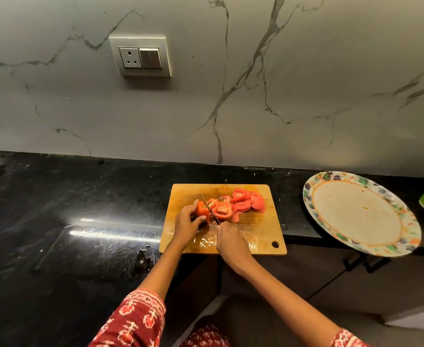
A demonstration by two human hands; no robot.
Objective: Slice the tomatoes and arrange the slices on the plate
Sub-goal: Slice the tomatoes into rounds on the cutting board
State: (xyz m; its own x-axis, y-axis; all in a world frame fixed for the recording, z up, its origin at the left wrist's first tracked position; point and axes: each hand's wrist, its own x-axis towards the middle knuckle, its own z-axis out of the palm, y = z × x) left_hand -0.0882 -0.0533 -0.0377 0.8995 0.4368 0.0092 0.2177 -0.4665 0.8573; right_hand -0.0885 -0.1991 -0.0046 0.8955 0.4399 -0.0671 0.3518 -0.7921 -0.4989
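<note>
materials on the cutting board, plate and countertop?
Cutting board: looks like wood or bamboo, tan with visible grain, wet sheen near the front edge.
Plate: matte cream centre with a printed floral rim; could be melamine or paper, can't tell.
Countertop: black polished stone, probably granite, judging by the speckle and sharp light reflections.

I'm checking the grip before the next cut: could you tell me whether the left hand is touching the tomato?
Touching. The head view shows the left hand with its fingers curled over the uncut tomato on the board, no gap between them.
</note>
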